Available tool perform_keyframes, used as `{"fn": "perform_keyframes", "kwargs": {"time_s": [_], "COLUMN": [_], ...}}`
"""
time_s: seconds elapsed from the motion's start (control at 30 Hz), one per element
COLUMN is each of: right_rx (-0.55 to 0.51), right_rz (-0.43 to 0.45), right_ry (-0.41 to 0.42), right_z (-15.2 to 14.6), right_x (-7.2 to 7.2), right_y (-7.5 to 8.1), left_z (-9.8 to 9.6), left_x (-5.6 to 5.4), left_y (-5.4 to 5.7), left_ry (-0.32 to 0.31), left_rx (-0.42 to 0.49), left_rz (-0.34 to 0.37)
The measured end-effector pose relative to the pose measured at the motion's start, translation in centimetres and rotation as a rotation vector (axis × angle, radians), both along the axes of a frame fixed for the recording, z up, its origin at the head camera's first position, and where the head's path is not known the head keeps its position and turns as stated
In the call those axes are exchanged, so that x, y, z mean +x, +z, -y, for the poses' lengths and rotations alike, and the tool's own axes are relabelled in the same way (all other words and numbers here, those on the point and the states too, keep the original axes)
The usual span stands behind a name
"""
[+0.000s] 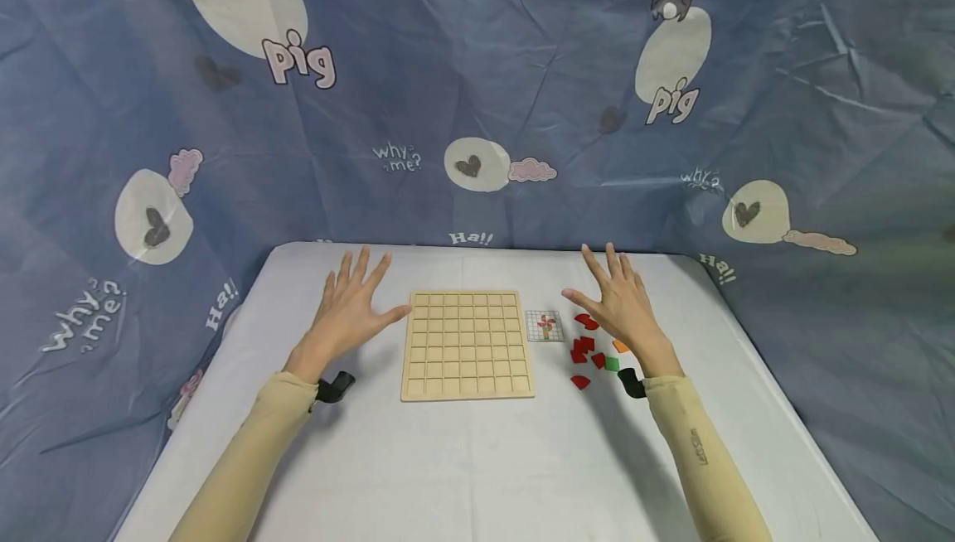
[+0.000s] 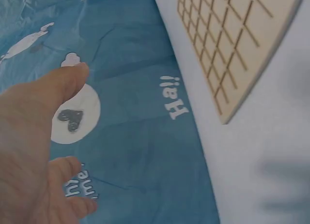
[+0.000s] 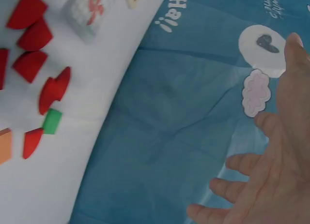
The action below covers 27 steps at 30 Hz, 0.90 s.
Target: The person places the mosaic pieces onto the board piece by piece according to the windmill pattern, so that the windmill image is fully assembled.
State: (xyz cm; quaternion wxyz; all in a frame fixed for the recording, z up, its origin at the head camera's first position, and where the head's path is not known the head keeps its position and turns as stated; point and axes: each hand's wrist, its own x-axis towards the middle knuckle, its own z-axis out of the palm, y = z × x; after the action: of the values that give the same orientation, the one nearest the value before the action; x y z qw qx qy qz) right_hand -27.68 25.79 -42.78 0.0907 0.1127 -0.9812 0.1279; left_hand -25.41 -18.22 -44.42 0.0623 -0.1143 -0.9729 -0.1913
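Grid board (image 1: 468,346) of pale wood lies flat on the white table (image 1: 462,476), between the two hands I'm watching; its shallow square compartments show bare wooden floors. Just right of it I see a pattern card (image 1: 545,326) with a red pinwheel-like figure, then scattered red pieces (image 1: 579,382), some curved along one edge, a green piece (image 1: 612,364) and an orange piece (image 1: 621,346) partly behind the right hand (image 1: 622,306). That hand and the left hand (image 1: 349,314) are both spread, thumbs well out from the fingers. My left wrist view crops the board; my right one blurs the card and catches only the board's corner.
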Motion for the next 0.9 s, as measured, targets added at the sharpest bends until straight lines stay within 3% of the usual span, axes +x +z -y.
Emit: {"fn": "perform_keyframes", "kwargs": {"time_s": [0.5, 0.9], "right_rx": [-0.08, -0.14], "right_rz": [-0.036, 0.025], "right_ry": [0.018, -0.004], "right_z": [-3.1, -4.3], "right_x": [1.9, 3.4], "right_y": [-4.7, -7.5], "left_z": [-0.3, -1.4], "left_x": [1.5, 2.9], "left_y": [-4.5, -6.4], "left_ry": [-0.114, -0.151], "left_rx": [0.0, 0.031], "left_rz": [0.026, 0.058]}}
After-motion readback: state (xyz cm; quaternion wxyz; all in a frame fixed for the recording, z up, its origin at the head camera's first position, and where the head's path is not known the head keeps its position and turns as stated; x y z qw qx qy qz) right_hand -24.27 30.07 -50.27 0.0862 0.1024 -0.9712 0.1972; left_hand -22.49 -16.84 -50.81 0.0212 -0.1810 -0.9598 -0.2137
